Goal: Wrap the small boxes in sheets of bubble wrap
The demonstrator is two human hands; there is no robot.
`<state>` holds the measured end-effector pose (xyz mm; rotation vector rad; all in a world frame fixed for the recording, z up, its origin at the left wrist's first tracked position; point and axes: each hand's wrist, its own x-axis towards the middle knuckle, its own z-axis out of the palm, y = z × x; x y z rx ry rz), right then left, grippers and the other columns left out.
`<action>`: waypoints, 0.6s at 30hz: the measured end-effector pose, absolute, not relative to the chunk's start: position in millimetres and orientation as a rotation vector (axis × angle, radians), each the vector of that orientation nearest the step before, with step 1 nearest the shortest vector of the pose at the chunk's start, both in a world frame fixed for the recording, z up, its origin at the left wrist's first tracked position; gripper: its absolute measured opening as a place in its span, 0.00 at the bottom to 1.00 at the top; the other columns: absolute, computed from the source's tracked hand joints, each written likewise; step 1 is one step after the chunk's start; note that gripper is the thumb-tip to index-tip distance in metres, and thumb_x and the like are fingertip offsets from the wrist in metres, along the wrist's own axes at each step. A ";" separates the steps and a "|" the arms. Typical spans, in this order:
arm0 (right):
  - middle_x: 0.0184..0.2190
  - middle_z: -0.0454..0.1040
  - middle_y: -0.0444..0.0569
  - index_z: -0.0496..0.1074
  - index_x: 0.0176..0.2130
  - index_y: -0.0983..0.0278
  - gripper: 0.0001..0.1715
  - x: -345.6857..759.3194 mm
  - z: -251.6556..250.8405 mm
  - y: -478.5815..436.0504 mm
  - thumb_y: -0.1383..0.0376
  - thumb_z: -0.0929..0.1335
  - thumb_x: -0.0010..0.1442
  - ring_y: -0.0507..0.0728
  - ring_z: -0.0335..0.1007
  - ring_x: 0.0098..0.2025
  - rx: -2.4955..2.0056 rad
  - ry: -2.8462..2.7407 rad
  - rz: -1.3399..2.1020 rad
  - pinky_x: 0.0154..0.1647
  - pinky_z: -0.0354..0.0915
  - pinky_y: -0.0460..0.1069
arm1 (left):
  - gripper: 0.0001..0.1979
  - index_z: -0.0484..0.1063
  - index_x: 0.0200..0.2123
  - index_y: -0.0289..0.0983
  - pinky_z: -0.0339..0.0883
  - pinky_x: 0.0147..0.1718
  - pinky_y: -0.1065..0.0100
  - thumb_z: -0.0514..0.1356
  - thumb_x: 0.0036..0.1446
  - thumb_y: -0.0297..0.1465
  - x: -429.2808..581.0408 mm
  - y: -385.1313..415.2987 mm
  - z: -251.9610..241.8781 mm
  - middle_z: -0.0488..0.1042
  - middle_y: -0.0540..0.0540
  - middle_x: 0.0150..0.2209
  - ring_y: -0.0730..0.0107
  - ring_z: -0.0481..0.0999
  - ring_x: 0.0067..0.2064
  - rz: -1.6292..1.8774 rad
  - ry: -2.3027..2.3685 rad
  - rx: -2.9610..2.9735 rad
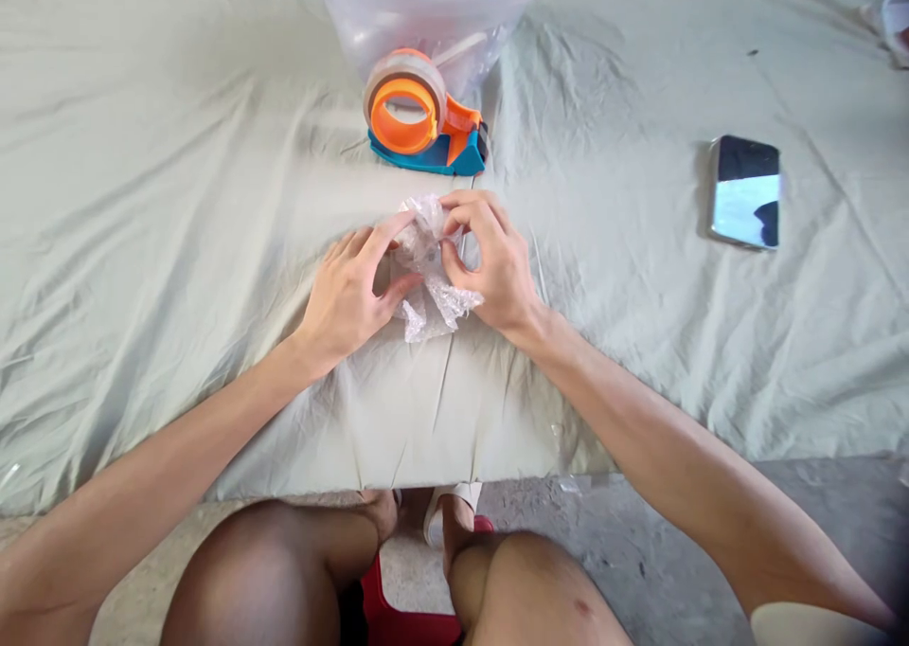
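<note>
A crumpled piece of clear bubble wrap (428, 258) lies on the cloth between my hands, bunched up, with ragged ends toward me. From its left side my left hand (353, 281) grips it, thumb and index finger curved around the bundle. My right hand (490, 256) pinches its right side, fingers bent and thumb close to the index finger. Whether anything is wrapped inside I cannot tell. Just beyond the bundle stands an orange and blue tape dispenser (426, 120) with a roll of clear tape on it.
Behind the dispenser is a translucent plastic basin (426, 21) with something green and white in it. A phone (745, 191) lies to the right on the wrinkled pale green tablecloth (177, 153). The table's front edge runs above my knees, over a red stool (404, 618).
</note>
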<state>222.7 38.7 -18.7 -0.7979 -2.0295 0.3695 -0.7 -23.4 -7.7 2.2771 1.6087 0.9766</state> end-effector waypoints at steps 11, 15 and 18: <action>0.45 0.82 0.46 0.69 0.48 0.51 0.07 219.1 -15.2 35.0 0.54 0.69 0.80 0.60 0.85 0.44 -0.798 -1.700 0.204 0.35 0.80 0.56 | 0.19 0.71 0.66 0.44 0.80 0.50 0.62 0.59 0.75 0.32 0.1 -25.7 -7.8 0.82 0.49 0.44 0.66 0.83 0.44 1.084 1.418 2.231; 0.43 0.83 0.48 0.73 0.49 0.54 0.05 225.7 -12.9 37.8 0.61 0.74 0.76 0.62 0.85 0.45 -0.591 -1.735 -0.142 0.43 0.81 0.60 | 0.16 0.74 0.63 0.43 0.79 0.46 0.64 0.55 0.77 0.30 -2.0 -24.8 -5.2 0.82 0.49 0.46 0.69 0.81 0.41 1.137 1.400 2.154; 0.41 0.84 0.47 0.76 0.52 0.55 0.07 230.1 -16.8 38.8 0.58 0.68 0.80 0.61 0.85 0.42 -0.484 -1.953 -0.128 0.44 0.81 0.61 | 0.13 0.75 0.59 0.43 0.76 0.41 0.64 0.55 0.78 0.31 -4.9 -21.8 -4.3 0.80 0.49 0.44 0.70 0.78 0.38 1.203 1.519 2.039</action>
